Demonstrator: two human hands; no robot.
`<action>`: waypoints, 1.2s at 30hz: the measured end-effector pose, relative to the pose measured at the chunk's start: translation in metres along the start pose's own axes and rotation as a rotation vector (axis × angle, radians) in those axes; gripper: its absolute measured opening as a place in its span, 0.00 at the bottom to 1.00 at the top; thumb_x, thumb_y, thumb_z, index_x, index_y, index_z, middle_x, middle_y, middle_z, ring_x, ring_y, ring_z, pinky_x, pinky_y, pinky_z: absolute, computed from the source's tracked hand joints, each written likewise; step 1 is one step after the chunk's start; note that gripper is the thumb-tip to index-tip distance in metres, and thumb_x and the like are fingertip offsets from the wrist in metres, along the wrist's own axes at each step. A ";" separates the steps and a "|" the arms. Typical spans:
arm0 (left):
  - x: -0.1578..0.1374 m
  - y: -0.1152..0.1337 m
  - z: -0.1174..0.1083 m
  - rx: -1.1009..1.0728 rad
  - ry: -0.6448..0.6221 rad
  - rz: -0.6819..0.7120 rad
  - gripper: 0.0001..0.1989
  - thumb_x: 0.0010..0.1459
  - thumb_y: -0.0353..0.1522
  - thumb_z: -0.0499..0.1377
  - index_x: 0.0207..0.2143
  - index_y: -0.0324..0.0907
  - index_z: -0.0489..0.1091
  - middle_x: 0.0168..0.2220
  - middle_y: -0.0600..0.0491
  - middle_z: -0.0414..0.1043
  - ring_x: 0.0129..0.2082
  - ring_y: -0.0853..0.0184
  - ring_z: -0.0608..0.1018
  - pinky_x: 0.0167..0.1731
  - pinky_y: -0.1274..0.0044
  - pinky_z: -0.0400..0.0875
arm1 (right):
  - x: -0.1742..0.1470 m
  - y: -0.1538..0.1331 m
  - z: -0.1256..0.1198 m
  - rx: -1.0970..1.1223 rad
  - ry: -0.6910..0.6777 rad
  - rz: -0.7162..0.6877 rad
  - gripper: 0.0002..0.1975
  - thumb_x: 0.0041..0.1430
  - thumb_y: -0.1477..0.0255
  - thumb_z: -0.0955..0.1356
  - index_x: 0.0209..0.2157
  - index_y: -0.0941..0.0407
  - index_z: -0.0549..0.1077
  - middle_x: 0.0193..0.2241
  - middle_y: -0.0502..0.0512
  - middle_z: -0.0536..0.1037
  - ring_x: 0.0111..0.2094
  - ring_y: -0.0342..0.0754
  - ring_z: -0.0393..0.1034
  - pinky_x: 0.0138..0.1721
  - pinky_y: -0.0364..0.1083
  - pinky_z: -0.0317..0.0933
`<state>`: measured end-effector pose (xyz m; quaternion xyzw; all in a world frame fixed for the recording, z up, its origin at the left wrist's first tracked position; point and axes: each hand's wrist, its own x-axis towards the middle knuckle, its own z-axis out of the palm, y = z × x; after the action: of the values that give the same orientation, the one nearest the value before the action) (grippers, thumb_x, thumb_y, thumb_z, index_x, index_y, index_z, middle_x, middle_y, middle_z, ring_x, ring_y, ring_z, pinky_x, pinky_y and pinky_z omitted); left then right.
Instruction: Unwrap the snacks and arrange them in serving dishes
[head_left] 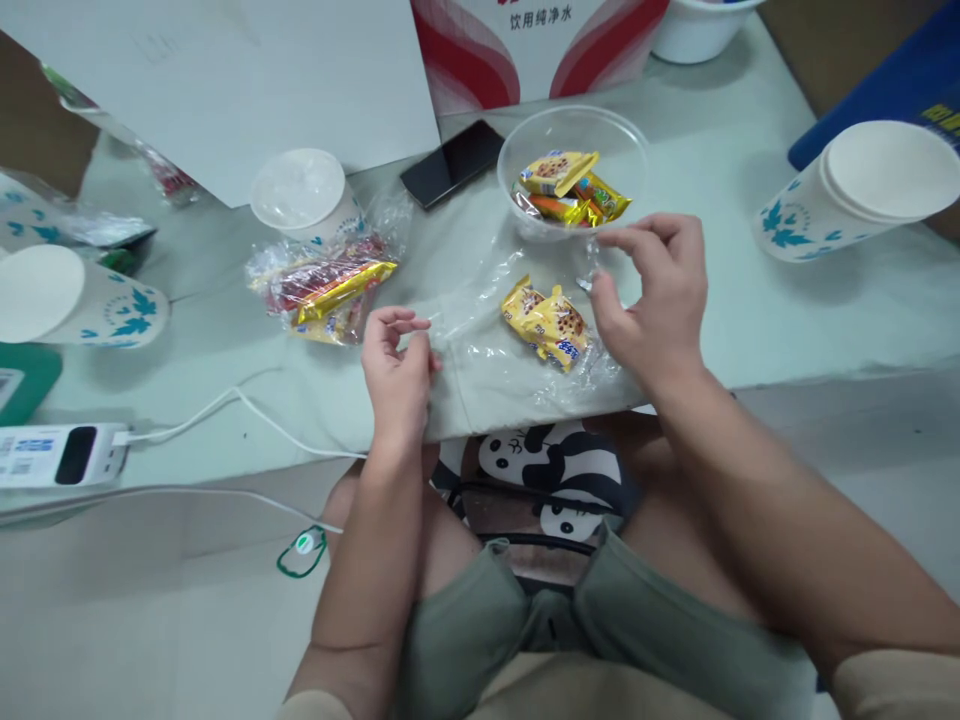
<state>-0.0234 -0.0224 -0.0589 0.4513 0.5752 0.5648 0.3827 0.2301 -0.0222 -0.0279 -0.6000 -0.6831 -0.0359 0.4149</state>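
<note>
While the left hand (pixel 396 368) is half-curled, seemingly empty, the packets (pixel 559 328) slant far-left to near-right, just left of the nearer right hand (pixel 666 298), whose fingertips are slightly parted, grip unclear.

at mid-frame, the left hand (pixel 397 355) has its fingers curled above the pale surface (pixel 757 325); right of centre, the right hand (pixel 661 295) is just beside yellow packets (pixel 551 325). in the upper right-centre, a clear bowl (pixel 574 130) holds wrapped snacks (pixel 559 173).
</note>
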 end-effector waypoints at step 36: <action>-0.014 -0.005 0.012 0.011 -0.272 0.261 0.15 0.41 0.21 0.59 0.34 0.44 0.71 0.39 0.53 0.69 0.34 0.71 0.71 0.28 0.81 0.64 | 0.010 -0.026 -0.019 -0.128 -0.658 0.355 0.17 0.56 0.73 0.64 0.47 0.54 0.75 0.41 0.59 0.81 0.35 0.55 0.72 0.33 0.49 0.59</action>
<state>-0.0083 -0.0317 -0.0658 0.5965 0.4577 0.5402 0.3779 0.2187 -0.0317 0.0019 -0.7133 -0.6614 0.1886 0.1350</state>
